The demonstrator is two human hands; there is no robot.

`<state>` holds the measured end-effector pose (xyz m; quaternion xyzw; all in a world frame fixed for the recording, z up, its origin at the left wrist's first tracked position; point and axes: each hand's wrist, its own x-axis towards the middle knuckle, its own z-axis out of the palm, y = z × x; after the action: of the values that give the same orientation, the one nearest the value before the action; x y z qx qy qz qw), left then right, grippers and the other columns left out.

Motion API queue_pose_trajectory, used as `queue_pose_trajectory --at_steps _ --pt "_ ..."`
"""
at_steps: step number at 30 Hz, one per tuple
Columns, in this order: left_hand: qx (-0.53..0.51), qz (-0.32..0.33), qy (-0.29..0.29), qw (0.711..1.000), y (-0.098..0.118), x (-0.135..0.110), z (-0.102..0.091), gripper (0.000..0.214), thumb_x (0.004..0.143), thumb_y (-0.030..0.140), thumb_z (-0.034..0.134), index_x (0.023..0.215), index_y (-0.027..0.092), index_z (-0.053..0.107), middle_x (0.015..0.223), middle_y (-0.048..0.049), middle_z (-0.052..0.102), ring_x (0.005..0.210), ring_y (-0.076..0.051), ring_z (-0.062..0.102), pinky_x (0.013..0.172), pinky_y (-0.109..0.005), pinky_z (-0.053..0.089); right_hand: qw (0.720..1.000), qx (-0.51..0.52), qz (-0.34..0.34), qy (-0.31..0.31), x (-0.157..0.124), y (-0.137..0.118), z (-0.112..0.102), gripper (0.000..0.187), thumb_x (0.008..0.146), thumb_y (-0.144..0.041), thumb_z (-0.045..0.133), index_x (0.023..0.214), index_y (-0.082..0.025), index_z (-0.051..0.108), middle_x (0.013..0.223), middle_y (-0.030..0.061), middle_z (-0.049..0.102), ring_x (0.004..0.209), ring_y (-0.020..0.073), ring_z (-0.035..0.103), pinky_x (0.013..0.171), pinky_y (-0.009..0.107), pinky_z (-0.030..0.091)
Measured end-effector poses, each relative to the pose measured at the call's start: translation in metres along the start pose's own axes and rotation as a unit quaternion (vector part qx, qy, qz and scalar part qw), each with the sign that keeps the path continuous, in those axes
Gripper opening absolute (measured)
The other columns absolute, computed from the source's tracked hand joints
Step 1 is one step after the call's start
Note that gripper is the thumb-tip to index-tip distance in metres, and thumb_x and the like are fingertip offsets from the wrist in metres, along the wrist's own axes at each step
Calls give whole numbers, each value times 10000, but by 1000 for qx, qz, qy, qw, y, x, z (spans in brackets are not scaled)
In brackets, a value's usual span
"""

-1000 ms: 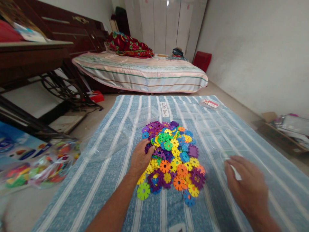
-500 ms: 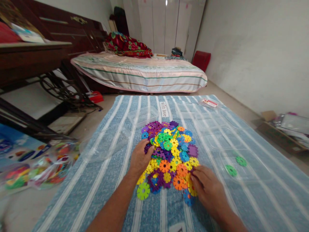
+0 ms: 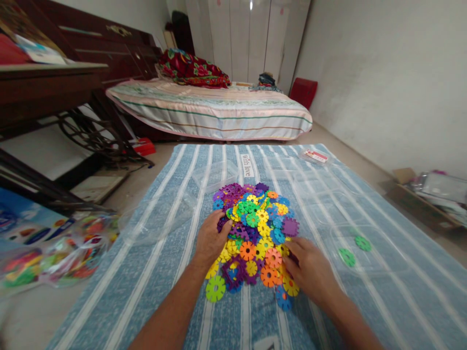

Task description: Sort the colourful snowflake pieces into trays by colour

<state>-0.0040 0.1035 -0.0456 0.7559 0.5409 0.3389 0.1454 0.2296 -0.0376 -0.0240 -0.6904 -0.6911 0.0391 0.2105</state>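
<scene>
A heap of flat notched plastic pieces, round ones and purple square ones, lies on the striped cloth. At the heap's left edge rests my left hand, its thumb and forefinger apart over purple pieces. My right hand reaches into the right side, touching the heap beside yellow and orange discs; its thumb and forefinger are apart, with the other fingertips partly hidden. A light green disc lies at the near left edge. Two green discs sit in a clear plastic tray at the right.
Clear plastic containers stand on the blue and white cloth around the heap. A bag of coloured pieces is on the floor at left. Beyond the cloth are a bed and, at right, a cardboard box.
My right hand has shifted slightly up and left along the heap's right edge, its thumb and forefinger further apart. My left hand has stayed in place.
</scene>
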Motion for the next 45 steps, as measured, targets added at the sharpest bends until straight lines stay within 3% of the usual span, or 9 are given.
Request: queue_pose_trajectory --at_steps 9,19,24,30,34,39,41,43,45 --pt "-1 0 -1 1000 0 0 1 292 810 382 513 1012 195 611 1156 -85 632 1099 -226 575 1002 -399 427 999 20 -5 -34 3 -13 -1 227 748 -93 501 864 -228 642 838 32 623 820 190 565 729 297 424" --pt "-4 2 -4 1000 -1 0 1 320 821 410 486 1017 186 603 1171 -98 620 1110 -237 567 1008 -400 419 997 77 17 -14 -1 -14 4 159 794 -137 509 882 -219 614 877 28 619 835 182 549 726 278 414" --pt "-2 0 -9 1000 0 0 1 339 824 415 476 1018 169 605 1170 -111 617 1116 -240 564 1013 -391 415 998 65 -14 -7 -1 -14 4 193 858 -138 448 785 -210 612 782 24 607 775 160 545 701 256 416" --pt "-3 -2 -10 1000 1 0 1 368 826 420 472 1031 147 607 1173 -131 615 1116 -249 563 1013 -408 414 993 41 -77 82 0 -11 3 294 891 -130 384 752 -198 634 712 34 604 700 141 541 656 238 421" --pt "-4 -2 -13 1000 0 0 1 380 824 418 470 1038 135 606 1180 -138 612 1126 -247 557 1016 -406 412 983 -14 -89 158 15 4 -17 290 901 -145 386 780 -177 648 710 44 617 688 147 551 649 248 423" --pt "-4 -1 -9 1000 0 0 0 364 825 421 473 1035 155 605 1181 -121 614 1128 -239 558 1018 -400 413 935 -136 9 328 41 32 -55 218 890 -209 449 855 -144 655 788 85 656 778 198 580 725 304 440" --pt "-1 -2 -9 1000 0 0 0 364 825 413 475 1036 148 606 1181 -127 615 1127 -242 558 1016 -405 415 926 -127 30 354 43 36 -59 203 880 -238 472 871 -145 653 823 93 664 809 210 588 752 320 448" --pt "1 -2 -8 1000 0 0 1 358 823 406 480 1035 147 608 1179 -128 617 1125 -245 560 1014 -409 418 948 -76 11 308 39 32 -52 194 878 -240 470 867 -166 649 829 75 668 798 196 596 759 314 459" --pt "3 -1 -5 1000 0 0 1 342 821 402 486 1024 156 611 1173 -120 621 1118 -245 565 1007 -414 424 978 -15 -19 209 29 22 -38 176 873 -232 476 863 -193 648 843 50 668 791 176 601 762 298 468"
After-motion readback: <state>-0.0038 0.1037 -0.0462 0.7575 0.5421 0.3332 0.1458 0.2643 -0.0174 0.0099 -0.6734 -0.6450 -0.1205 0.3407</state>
